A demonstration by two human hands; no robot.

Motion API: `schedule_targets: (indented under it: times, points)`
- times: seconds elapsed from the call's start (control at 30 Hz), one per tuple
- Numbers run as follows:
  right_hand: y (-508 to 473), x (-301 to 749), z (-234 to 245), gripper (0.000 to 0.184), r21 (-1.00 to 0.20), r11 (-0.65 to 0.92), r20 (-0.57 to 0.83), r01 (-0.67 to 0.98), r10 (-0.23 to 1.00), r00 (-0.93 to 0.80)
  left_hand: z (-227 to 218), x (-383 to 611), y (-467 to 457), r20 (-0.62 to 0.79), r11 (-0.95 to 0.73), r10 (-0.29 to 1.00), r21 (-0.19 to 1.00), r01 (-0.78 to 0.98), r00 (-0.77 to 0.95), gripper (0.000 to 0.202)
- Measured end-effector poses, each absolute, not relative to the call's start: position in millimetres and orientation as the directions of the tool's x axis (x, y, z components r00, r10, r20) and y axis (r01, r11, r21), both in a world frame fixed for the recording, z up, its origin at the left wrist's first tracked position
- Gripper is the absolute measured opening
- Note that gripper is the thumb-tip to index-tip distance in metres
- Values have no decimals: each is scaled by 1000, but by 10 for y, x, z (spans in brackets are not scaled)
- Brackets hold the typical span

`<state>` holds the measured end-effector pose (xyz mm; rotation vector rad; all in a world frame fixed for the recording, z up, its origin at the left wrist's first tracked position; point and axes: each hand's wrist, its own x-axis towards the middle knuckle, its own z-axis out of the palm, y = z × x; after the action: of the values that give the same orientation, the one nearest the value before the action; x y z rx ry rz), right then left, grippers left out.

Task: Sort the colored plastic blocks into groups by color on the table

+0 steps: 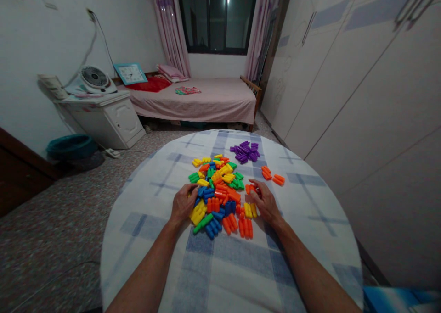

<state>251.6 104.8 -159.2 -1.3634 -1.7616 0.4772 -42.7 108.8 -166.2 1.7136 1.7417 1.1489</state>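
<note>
A mixed pile of plastic building blocks [220, 193] in red-orange, yellow, green and blue lies on the round table. My right hand [265, 204] is at its right side, thumb and fingers closed on an orange block [250, 189]. Just below those fingers is a yellow block [250, 210]. At the pile's left edge, my left hand [183, 205] has its fingers curled in; a bit of yellow shows by the thumb, but what they grip is mostly hidden. Purple blocks [245, 152] form a separate heap behind. Orange blocks [278, 180] lie apart, beyond my right hand.
A checked cloth [155, 262] covers the table. Beyond it stand a bed [213, 99] and a white cabinet [117, 120] bearing a fan [94, 76]. A teal basin [72, 145] sits on the floor at left. Tall wardrobe doors [372, 97] line the right.
</note>
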Motion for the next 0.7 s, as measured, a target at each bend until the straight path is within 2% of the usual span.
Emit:
schedule_targets:
  times: [0.1, 0.27, 0.43, 0.7]
  points:
    - [1028, 2450, -1551, 31, -741, 372, 436, 559, 900, -22, -1653, -420, 1085, 247, -120, 959, 794, 596, -135, 36]
    - [957, 2230, -1508, 30, -695, 475, 477, 540, 866, -148, -1640, -414, 1084, 257, -129, 957, 790, 599, -133, 35]
    - [942, 2151, -1489, 37, -690, 476, 350, 546, 879, -324, -1666, -423, 1093, 246, -126, 960, 802, 584, -131, 34]
    - [1002, 2146, -1478, 41, -751, 330, 228, 571, 942, -245, -1692, -426, 1107, 238, -116, 962, 804, 584, -137, 35]
